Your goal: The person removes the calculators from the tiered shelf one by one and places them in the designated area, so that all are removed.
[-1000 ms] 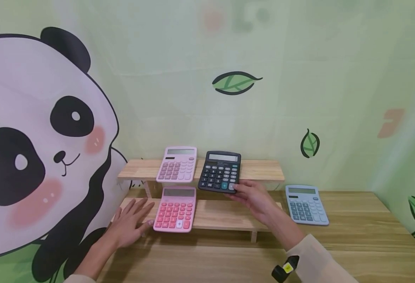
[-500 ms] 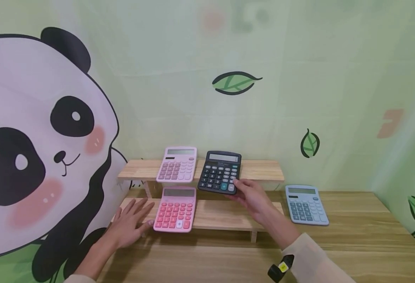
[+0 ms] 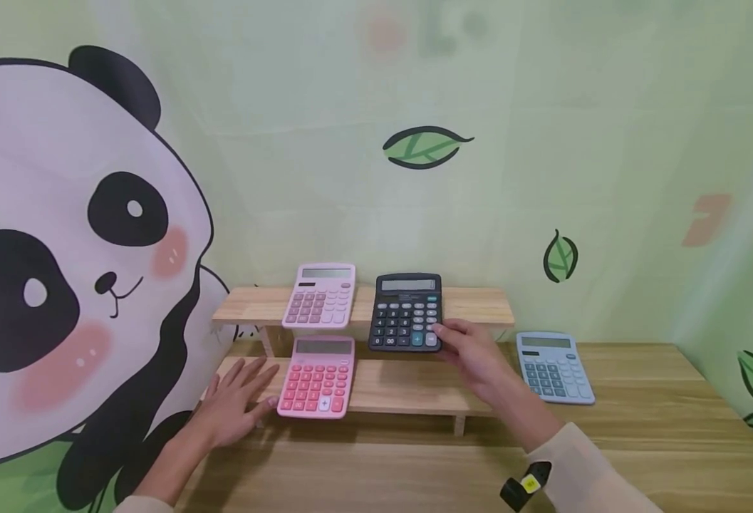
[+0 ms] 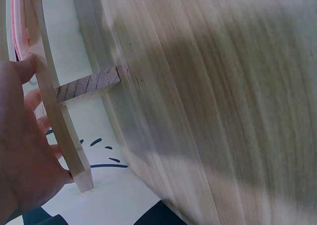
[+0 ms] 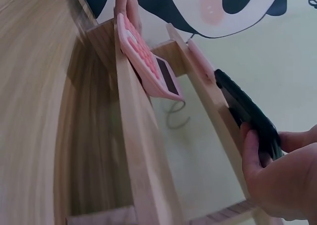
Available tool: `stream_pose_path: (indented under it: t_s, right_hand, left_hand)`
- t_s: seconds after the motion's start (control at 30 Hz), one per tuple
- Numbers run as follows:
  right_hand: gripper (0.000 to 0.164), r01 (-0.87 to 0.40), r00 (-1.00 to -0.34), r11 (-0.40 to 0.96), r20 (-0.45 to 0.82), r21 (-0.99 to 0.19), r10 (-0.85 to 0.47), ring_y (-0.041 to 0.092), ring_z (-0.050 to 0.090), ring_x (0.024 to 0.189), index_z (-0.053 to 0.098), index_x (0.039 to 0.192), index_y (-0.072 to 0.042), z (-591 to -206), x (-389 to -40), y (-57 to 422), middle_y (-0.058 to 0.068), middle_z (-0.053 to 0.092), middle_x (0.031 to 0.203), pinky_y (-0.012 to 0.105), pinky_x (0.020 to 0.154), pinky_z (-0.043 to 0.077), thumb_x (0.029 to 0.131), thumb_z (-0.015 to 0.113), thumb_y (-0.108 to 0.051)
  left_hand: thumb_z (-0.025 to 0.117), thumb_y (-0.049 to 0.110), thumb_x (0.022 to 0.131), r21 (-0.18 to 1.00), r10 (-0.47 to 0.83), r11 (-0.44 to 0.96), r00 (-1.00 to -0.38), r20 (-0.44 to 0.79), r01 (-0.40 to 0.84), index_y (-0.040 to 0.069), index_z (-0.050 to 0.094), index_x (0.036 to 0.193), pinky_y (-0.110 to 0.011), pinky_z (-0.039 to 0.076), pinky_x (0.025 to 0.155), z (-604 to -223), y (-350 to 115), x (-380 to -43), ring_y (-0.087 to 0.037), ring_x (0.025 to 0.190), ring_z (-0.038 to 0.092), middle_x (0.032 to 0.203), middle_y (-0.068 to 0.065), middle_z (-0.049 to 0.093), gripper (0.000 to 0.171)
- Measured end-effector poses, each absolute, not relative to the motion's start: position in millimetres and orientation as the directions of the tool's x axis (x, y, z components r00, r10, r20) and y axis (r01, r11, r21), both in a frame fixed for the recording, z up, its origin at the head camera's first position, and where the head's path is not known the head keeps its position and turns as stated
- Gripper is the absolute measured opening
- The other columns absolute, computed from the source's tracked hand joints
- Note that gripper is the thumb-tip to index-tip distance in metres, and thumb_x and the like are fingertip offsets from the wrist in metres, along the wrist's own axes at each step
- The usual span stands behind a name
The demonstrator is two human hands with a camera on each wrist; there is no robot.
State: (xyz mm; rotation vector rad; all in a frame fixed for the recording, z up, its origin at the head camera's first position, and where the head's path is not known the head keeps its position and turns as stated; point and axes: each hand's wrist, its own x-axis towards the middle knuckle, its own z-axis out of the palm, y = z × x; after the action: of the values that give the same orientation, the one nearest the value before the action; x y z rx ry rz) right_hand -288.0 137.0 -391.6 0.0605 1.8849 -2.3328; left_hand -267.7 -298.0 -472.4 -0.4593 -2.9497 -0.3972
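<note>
My right hand (image 3: 472, 356) pinches a black calculator (image 3: 407, 313) by its lower right corner, in front of the upper wooden shelf (image 3: 475, 306). In the right wrist view the black calculator (image 5: 247, 113) is seen from its edge, thumb on one side and fingers on the other. My left hand (image 3: 231, 406) lies with fingers spread on the left end of the lower shelf (image 3: 408, 388). Its thumb tip is right by a hot-pink calculator (image 3: 317, 377), which leans on that shelf. A pale pink calculator (image 3: 320, 296) stands on the upper shelf, left of the black one.
To the right of the two-tier stand, a light blue calculator (image 3: 554, 367) lies on the wooden table (image 3: 658, 427). Behind everything hangs a green backdrop (image 3: 299, 178) printed with a panda and leaves. A support leg (image 4: 89, 84) of the stand shows in the left wrist view.
The black calculator has shifted a little to the right and turned more upright, with my right hand moving along. My left hand stays where it was.
</note>
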Motion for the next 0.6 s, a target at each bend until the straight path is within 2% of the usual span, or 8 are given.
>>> stream_pose_path:
  t_s: [0.2, 0.37, 0.47, 0.6]
  right_hand:
    - [0.044, 0.096, -0.992, -0.111, -0.086, -0.989, -0.087, 0.014, 0.071, 0.108, 0.053, 0.148, 0.007, -381.3, -280.1, 164.7, 0.021, 0.063, 0.143, 0.029, 0.098, 0.058, 0.111, 0.058, -0.015]
    - [0.051, 0.053, -0.992, -0.058, -0.045, -0.997, -0.121, 0.011, 0.069, 0.111, 0.046, 0.153, 0.008, -375.3, -274.6, 197.9, 0.021, 0.059, 0.146, 0.027, 0.1, 0.057, 0.111, 0.058, -0.018]
    - [0.055, 0.015, -0.991, -0.022, -0.012, -1.0, -0.132, 0.01, 0.069, 0.111, 0.043, 0.154, 0.009, -373.6, -269.9, 221.0, 0.015, 0.064, 0.14, 0.026, 0.1, 0.056, 0.111, 0.059, -0.021]
    - [0.059, -0.045, -0.99, 0.0, 0.044, -0.999, -0.13, 0.009, 0.071, 0.106, 0.04, 0.153, 0.013, -373.0, -262.1, 253.4, -0.001, 0.073, 0.123, 0.024, 0.096, 0.058, 0.11, 0.061, -0.023]
  left_hand:
    - [0.051, 0.059, 0.106, 0.239, 0.282, 0.918, -0.945, 0.167, 0.316, 0.018, 0.048, 0.161, -0.084, 0.009, 0.116, -472.1, -298.0, -267.8, -0.056, 0.155, 0.021, 0.169, -0.019, 0.036, 0.069]
    - [0.051, 0.059, 0.106, 0.232, 0.284, 0.919, -0.944, 0.168, 0.318, 0.018, 0.048, 0.161, -0.084, 0.009, 0.116, -473.8, -299.0, -268.6, -0.056, 0.155, 0.021, 0.169, -0.018, 0.035, 0.069]
    - [0.051, 0.059, 0.106, 0.231, 0.285, 0.919, -0.943, 0.171, 0.32, 0.019, 0.048, 0.161, -0.084, 0.009, 0.115, -474.8, -299.2, -269.2, -0.055, 0.155, 0.021, 0.169, -0.018, 0.036, 0.069]
    - [0.05, 0.06, 0.106, 0.231, 0.287, 0.918, -0.943, 0.17, 0.322, 0.019, 0.048, 0.161, -0.084, 0.009, 0.115, -475.2, -298.9, -269.4, -0.055, 0.155, 0.021, 0.169, -0.018, 0.035, 0.069]
